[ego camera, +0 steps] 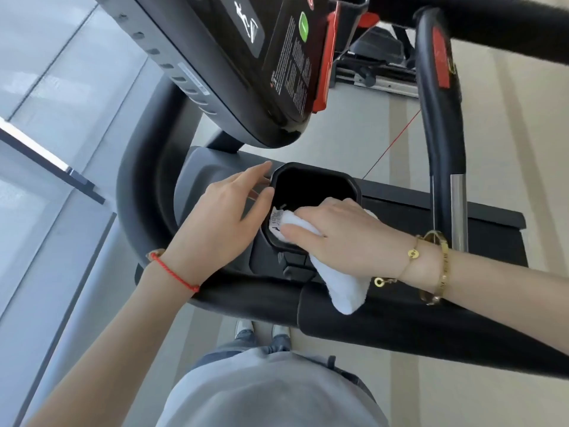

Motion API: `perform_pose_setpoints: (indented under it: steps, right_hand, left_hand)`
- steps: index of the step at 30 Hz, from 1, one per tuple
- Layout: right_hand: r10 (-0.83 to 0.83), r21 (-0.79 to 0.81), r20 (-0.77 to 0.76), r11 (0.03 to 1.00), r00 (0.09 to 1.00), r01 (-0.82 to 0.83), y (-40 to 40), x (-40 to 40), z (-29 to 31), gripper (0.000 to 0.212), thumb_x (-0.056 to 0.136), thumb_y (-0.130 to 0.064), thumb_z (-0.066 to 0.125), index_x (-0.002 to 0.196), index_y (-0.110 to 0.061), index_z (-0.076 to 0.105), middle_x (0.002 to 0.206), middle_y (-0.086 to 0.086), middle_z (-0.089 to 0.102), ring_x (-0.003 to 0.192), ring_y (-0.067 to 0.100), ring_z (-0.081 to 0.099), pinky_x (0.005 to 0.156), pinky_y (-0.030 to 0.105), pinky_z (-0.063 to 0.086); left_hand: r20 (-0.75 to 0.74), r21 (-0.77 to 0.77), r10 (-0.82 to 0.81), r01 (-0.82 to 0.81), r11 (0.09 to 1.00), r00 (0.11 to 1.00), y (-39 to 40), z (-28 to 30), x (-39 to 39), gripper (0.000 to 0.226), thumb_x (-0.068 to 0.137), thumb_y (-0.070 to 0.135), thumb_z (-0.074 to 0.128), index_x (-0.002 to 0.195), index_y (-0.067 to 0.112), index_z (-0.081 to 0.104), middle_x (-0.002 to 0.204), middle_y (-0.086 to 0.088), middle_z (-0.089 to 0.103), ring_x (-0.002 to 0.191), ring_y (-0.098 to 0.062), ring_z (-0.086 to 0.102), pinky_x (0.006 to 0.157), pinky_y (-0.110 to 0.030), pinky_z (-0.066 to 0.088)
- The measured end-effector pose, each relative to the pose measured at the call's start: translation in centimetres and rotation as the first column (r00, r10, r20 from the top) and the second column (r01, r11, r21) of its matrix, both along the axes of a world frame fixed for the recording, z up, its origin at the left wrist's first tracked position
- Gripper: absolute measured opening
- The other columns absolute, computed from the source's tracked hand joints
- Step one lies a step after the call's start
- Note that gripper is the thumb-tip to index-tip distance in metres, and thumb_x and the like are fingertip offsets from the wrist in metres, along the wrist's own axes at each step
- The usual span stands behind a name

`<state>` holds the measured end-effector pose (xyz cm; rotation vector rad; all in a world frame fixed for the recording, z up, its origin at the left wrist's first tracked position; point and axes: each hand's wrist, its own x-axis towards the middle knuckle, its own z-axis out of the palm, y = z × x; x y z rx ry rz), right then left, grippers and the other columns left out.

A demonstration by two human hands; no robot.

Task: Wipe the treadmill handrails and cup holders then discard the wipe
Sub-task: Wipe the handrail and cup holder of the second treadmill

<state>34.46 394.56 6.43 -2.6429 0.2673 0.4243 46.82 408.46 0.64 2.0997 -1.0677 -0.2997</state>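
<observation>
wipe [338, 283] — white, bunched under my right hand [341, 238], draped over rim | cup holder [314, 183] — black, angular, open | handrail [400, 331] — black, below

Cup holder half blocked, far side open

The right hand [345, 232] and white wipe [345, 288] cover the near rim of the cup holder [311, 186]; its far half stays clear. The left hand [215, 220] flanks the left rim, the console [246, 72] overhangs behind, and the upright handrail [437, 118] closes the right.
</observation>
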Motion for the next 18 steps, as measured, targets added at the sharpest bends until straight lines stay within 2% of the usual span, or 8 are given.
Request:
perform_pose_setpoints:
  steps: [1,3,5,7,9,11,15,18]
  right_hand:
    - [-0.008,0.007,-0.023,1.0,1.0,0.008,0.3,0.4,-0.1,0.046,0.1,-0.046,0.033,0.063,-0.019,0.034,0.061,-0.008,0.038,0.061,0.01,0.036,0.073,0.033,0.027]
    - [-0.008,0.017,-0.099,1.0,0.995,0.01,0.6,0.8,0.2,0.045,0.1,-0.049,0.032,0.065,-0.02,0.034,0.061,-0.008,0.04,0.058,0.008,0.038,0.065,0.029,0.029]
    - [0.027,-0.006,-0.185,1.0,0.982,-0.029,0.2,0.4,0.9,0.042,0.098,-0.053,0.034,0.07,-0.023,0.032,0.063,-0.008,0.042,0.057,0.008,0.04,0.055,0.027,0.027]
    - [0.08,-0.026,-0.207,0.996,0.975,-0.087,-0.1,-0.8,1.8,0.037,0.096,-0.055,0.035,0.079,-0.023,0.033,0.069,-0.008,0.046,0.063,0.018,0.048,0.057,0.032,0.033]
    - [0.124,-0.019,-0.173,0.991,0.977,-0.13,-0.3,-1.8,2.4,0.033,0.096,-0.053,0.035,0.086,-0.022,0.033,0.073,-0.009,0.046,0.069,0.022,0.051,0.062,0.035,0.035]
    - [0.13,0.001,-0.192,0.991,0.973,-0.133,-0.5,-1.6,2.5,0.031,0.098,-0.051,0.032,0.085,-0.023,0.032,0.071,-0.009,0.044,0.069,0.022,0.05,0.064,0.036,0.035]
    - [0.032,0.084,-0.356,0.996,0.934,-0.002,-0.1,1.4,1.0,0.038,0.1,-0.053,0.021,0.079,-0.024,0.035,0.07,-0.009,0.045,0.064,0.014,0.045,0.061,0.032,0.031]
    - [0.009,0.142,-0.365,0.989,0.931,0.047,0.0,3.2,-0.3,0.042,0.104,-0.041,0.019,0.069,-0.027,0.036,0.068,-0.01,0.043,0.068,0.017,0.047,0.064,0.032,0.035]
  left_hand:
    - [-0.004,-0.003,-0.019,0.019,1.0,1.0,-0.2,0.0,0.4,0.045,0.099,0.033,0.048,0.143,0.022,0.05,0.119,0.012,0.065,0.095,0.008,0.056,0.092,-0.01,0.044]
    - [-0.015,0.001,-0.059,0.059,0.998,0.998,-0.5,0.1,1.0,0.046,0.099,0.034,0.047,0.143,0.022,0.05,0.117,0.013,0.064,0.096,0.008,0.056,0.091,-0.006,0.043]
    - [-0.041,0.004,-0.096,0.096,0.995,0.995,-0.9,0.3,1.3,0.044,0.099,0.033,0.047,0.142,0.023,0.051,0.115,0.01,0.066,0.098,0.004,0.059,0.092,-0.016,0.049]
    - [-0.081,0.005,-0.123,0.124,0.992,0.989,-1.0,0.5,1.4,0.042,0.1,0.031,0.046,0.14,0.024,0.052,0.109,0.007,0.067,0.097,-0.002,0.063,0.088,-0.018,0.05]
    - [-0.122,0.003,-0.135,0.137,0.991,0.983,-1.1,0.4,1.4,0.039,0.1,0.03,0.047,0.138,0.025,0.053,0.104,0.008,0.067,0.092,-0.004,0.064,0.076,-0.008,0.045]
    - [-0.156,-0.019,-0.139,0.137,0.99,0.978,-1.1,0.3,1.5,0.037,0.1,0.028,0.048,0.136,0.024,0.054,0.102,0.008,0.067,0.09,-0.003,0.065,0.071,-0.004,0.043]
    - [-0.18,-0.066,-0.161,0.152,0.986,0.97,-1.6,0.3,1.7,0.034,0.1,0.022,0.05,0.134,0.02,0.057,0.108,0.005,0.068,0.096,-0.006,0.066,0.088,-0.025,0.054]
    - [-0.178,-0.077,-0.161,0.149,0.986,0.971,-1.7,0.2,1.8,0.035,0.1,0.024,0.048,0.134,0.021,0.057,0.109,0.005,0.068,0.097,-0.007,0.066,0.089,-0.026,0.054]
